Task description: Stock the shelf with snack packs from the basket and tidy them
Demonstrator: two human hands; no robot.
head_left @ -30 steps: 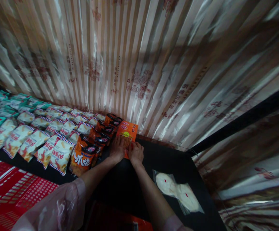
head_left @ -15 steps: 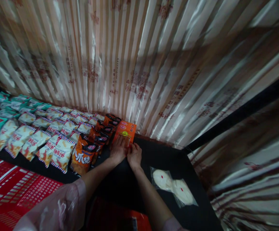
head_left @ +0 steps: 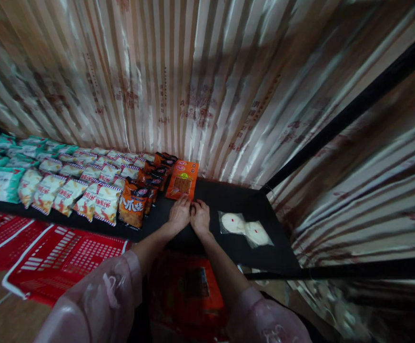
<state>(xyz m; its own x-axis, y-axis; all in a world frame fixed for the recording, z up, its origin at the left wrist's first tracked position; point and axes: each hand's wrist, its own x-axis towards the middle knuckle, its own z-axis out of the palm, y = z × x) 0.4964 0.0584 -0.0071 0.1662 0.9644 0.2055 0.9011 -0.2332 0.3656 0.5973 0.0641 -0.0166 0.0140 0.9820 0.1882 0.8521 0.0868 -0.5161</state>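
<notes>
An orange snack packet [head_left: 182, 178] lies flat near the back edge of the black table [head_left: 225, 193], at the right end of a row of snack bags. My left hand [head_left: 179, 213] rests by the packet's lower edge, its fingertips reaching that edge. Beside it, my right hand [head_left: 200, 216] is on the table just below the packet's lower right corner, fingers loosely bent and seemingly holding nothing. The two hands almost touch. Below my forearms, more orange packets [head_left: 207, 286] show in a dark red container.
Brown-orange bags [head_left: 132, 205], white bags [head_left: 105, 202] and green bags [head_left: 2, 183] stand in rows to the left. Two round white items in clear wrap [head_left: 257, 233] lie at right. Red baskets [head_left: 86, 255] stand below the table's front edge. A curtain [head_left: 178, 71] and a black pole [head_left: 336, 114] bound the table.
Both hands have drawn back from the packet's face to its lower edge, uncovering its picture. The view has tilted down, showing more of the baskets and the orange packets below.
</notes>
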